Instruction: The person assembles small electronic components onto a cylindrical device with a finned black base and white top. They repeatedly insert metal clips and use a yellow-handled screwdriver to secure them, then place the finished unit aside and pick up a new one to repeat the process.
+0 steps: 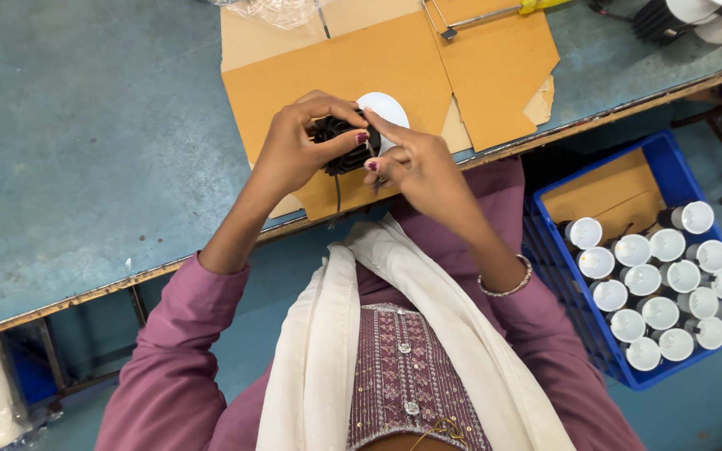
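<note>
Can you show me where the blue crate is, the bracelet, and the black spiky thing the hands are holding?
Blue crate (678,171): head view, on its far rim.
Bracelet (507,288): head view, on the band at the right wrist.
Black finned part (340,144): head view, on its ribbed body between both hands.

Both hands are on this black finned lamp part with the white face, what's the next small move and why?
Probably tuck the loose wire in with the right hand: it dangles below the black finned lamp part while the left hand grips it over the cardboard.
</note>
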